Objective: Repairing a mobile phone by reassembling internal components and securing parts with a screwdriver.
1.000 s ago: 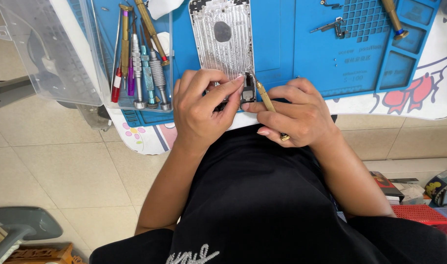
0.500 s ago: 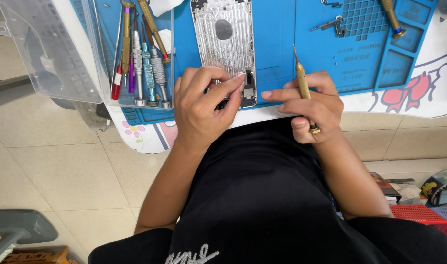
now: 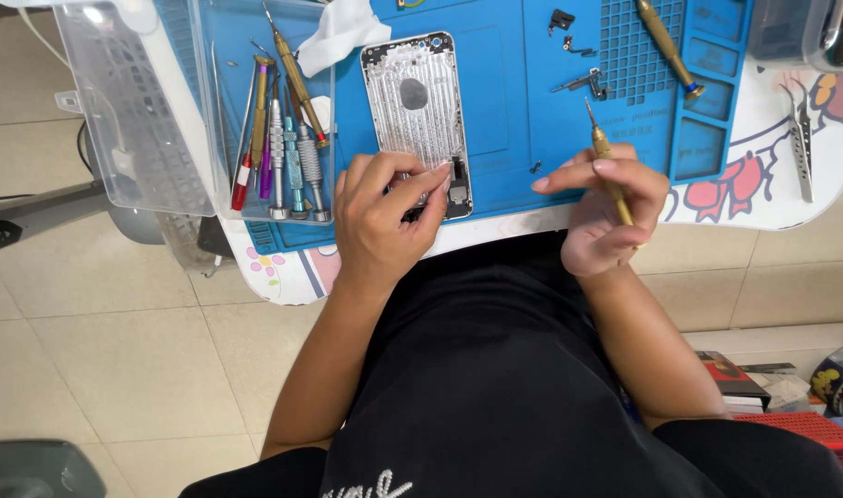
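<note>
Lifted further off the silver phone housing [image 3: 414, 101] since a moment ago, right hand [image 3: 606, 217] closed around a gold screwdriver [image 3: 611, 171] with tip upward over the blue mat [image 3: 504, 55], left hand [image 3: 380, 221] pinching the housing's lower end, beside a row of screwdrivers [image 3: 283, 148].

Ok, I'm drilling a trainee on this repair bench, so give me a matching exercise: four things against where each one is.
Things:
1. phone housing
2. gold screwdriver
3. tweezers
4. white cloth

Places:
A. held in the right hand
B. far right, off the blue mat
C. under the left hand fingertips
D. top of the mat, beside the tool tray

Pairs: 1-C, 2-A, 3-B, 4-D
</note>
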